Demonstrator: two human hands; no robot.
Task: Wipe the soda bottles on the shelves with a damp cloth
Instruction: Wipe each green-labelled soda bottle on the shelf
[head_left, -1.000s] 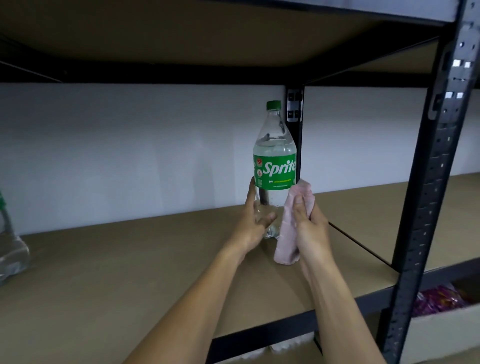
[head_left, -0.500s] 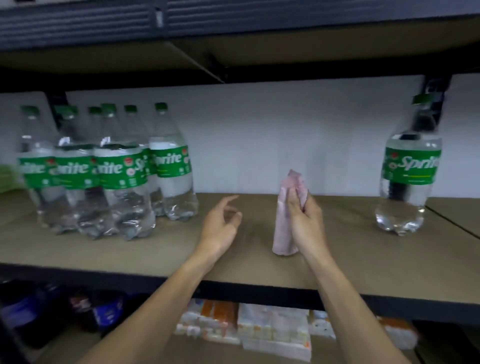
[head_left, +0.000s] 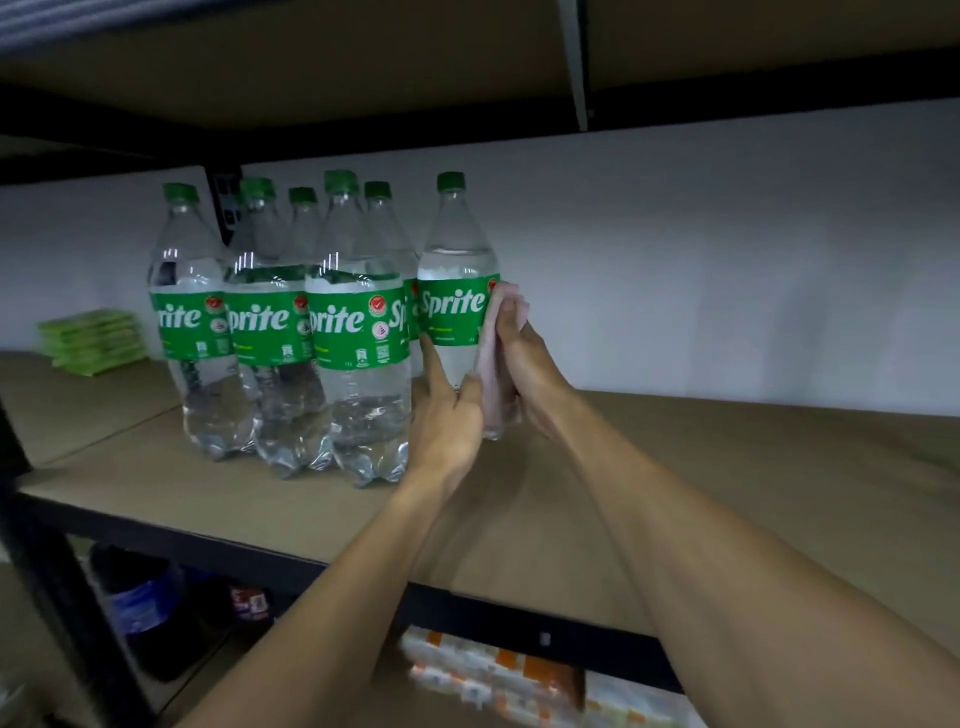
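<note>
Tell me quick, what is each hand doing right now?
Left hand: closed, gripping the lower part of the bottle.
Right hand: closed, holding the cloth against that bottle.

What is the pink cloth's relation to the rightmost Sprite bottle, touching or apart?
Touching. Head view: the right hand presses the pink cloth against the rightmost Sprite bottle, no gap visible.

We read "Sprite" in white on the rightmost bottle (head_left: 457, 312)'s green label. The front bottles (head_left: 358, 332) beside it show "prite"; smaller print stays illegible.
</note>
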